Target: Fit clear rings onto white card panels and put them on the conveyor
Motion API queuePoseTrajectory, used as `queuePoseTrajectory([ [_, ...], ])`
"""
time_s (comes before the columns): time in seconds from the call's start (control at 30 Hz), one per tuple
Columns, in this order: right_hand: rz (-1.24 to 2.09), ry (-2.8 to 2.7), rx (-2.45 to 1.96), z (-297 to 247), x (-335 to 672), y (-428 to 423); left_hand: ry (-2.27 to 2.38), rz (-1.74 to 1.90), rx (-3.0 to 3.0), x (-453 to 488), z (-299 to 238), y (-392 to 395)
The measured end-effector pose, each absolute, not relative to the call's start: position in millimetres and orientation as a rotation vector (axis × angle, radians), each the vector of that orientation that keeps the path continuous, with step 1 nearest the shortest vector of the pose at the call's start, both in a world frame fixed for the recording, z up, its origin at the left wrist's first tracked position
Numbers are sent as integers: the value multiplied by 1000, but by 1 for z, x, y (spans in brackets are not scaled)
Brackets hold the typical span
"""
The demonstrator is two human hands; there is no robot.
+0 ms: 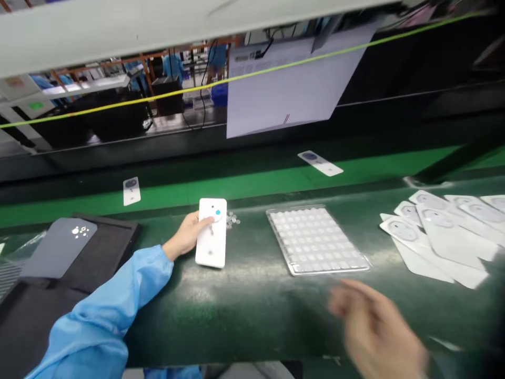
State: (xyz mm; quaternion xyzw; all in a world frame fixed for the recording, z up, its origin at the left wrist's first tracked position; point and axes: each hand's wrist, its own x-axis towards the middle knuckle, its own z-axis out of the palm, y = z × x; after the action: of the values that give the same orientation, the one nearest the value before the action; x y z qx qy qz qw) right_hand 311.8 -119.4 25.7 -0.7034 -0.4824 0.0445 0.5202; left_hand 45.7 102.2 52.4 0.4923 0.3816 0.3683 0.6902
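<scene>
Blurred right hand (pixel 374 331) (grip unreadable) hovers over the dark-green bench (pixel 244 300); left hand (pixel 188 235) grasps a white remote casing (pixel 212 237) by the green conveyor (pixel 236 184).

The panel (pixel 213 231) is smooth, glossy white plastic; the tray (pixel 317 239) clear, dimpled, shiny plastic. The bench (pixel 252 300) has a dark green mat with dull sheen, the sleeve (pixel 98 321) is creased blue cloth, the sheets (pixel 445 239) at its right edge matt white

Hanging sheet (pixel 292 84) print blurred; nothing legible.
</scene>
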Motion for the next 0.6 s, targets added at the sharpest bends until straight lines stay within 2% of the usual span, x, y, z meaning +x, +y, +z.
queuePoseTrajectory([
  [0.1,241,-1558,-1394,27,265,-62,865,822,902,49,37,51],
  [0.23,420,-1692,-1211,26,211,-22,982,963,810,50,25,20],
  [0.6,273,-1739,-1191,32,194,-25,1082,1083,956,46,20,14],
])
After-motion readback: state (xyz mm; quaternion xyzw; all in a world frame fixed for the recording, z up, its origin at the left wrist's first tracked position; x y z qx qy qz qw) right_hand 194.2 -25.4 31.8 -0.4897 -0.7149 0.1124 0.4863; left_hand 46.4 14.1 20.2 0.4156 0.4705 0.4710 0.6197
